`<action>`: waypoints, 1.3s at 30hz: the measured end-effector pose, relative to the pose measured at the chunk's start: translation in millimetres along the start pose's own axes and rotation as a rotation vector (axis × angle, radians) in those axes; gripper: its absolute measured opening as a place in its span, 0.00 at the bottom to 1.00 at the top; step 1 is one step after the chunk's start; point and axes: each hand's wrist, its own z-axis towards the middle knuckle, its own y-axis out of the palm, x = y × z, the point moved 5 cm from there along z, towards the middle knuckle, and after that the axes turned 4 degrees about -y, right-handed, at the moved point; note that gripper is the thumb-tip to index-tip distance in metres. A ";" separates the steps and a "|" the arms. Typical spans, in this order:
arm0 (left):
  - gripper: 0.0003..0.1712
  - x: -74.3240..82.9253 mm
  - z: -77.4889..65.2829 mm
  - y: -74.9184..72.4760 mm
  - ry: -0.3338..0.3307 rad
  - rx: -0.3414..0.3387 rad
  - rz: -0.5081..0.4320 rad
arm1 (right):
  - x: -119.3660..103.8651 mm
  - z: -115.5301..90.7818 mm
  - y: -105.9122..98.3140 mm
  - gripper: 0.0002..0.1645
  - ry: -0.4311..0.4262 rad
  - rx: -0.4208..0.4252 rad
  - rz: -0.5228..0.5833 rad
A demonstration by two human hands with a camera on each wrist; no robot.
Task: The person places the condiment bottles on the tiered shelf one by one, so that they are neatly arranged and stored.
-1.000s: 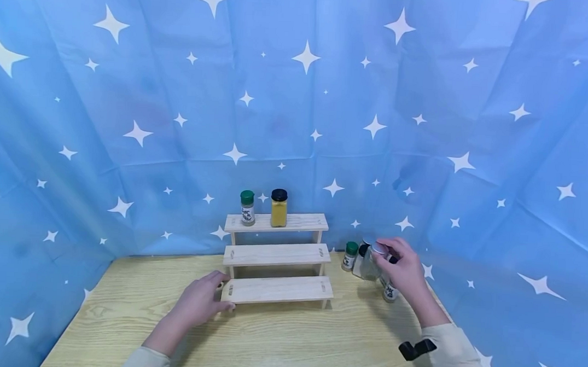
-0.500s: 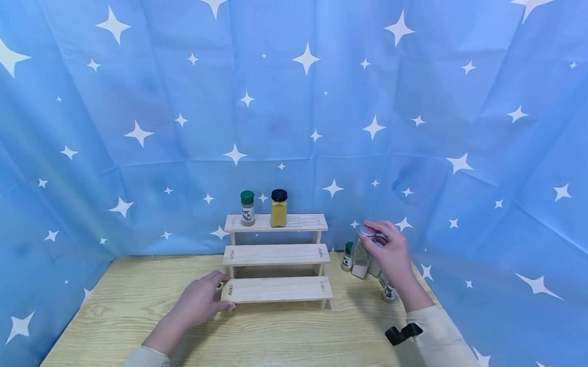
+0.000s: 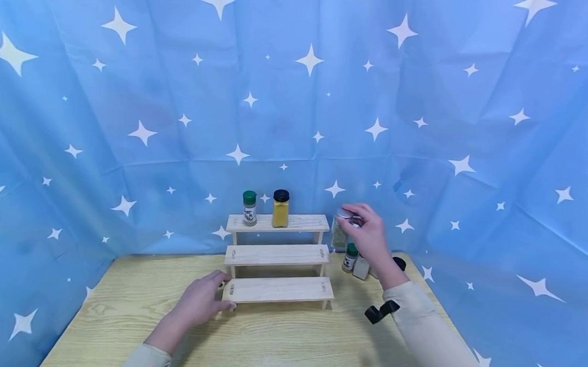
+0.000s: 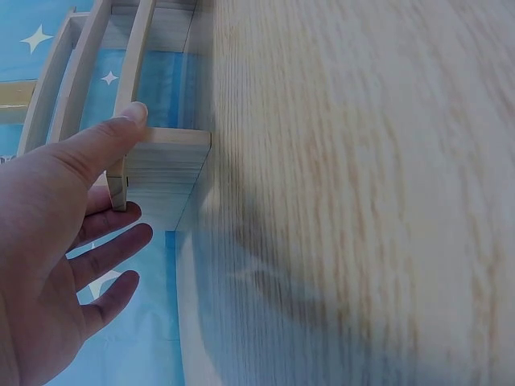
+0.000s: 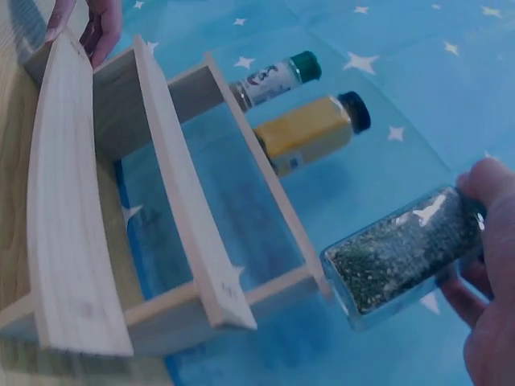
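Note:
My right hand (image 3: 368,233) grips the silver-lidded top of a glass spice jar (image 3: 339,237), up off the table beside the right end of the top shelf. Dark green dried flakes fill this jar (image 5: 402,249) in the right wrist view, where it tilts. At the left end of the three-step wooden rack (image 3: 277,289), my left hand (image 3: 200,300) pinches the lowest board, thumb on top and fingers beyond its end; its other fingers (image 4: 113,253) spread loosely. On the top step stand a green-capped spice bottle (image 3: 249,211) and a black-capped jar of yellow powder (image 3: 281,210).
Right of the rack, another green-capped bottle (image 3: 350,258) and a pale-filled jar (image 3: 361,267) stand on the wooden table (image 3: 267,341). A black lid (image 3: 399,263) shows past my right forearm, which hides part of that group. Blue star-patterned cloth (image 3: 296,123) hangs behind.
The right hand has lifted the silver-lidded jar out of the group at the right and carried it left and up toward the top step. The left hand keeps its place on the rack.

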 end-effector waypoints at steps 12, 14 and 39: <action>0.39 -1.4 1.7 1.3 0.003 0.003 0.013 | -2.3 34.2 35.3 0.21 -0.015 -0.010 0.085; 0.40 -1.1 1.6 0.7 0.003 0.006 0.010 | -2.7 40.1 41.1 0.21 -0.021 -0.019 0.095; 0.40 -3.1 1.3 0.8 -0.004 -0.003 -0.002 | 7.5 64.7 77.1 0.23 0.060 -0.075 0.126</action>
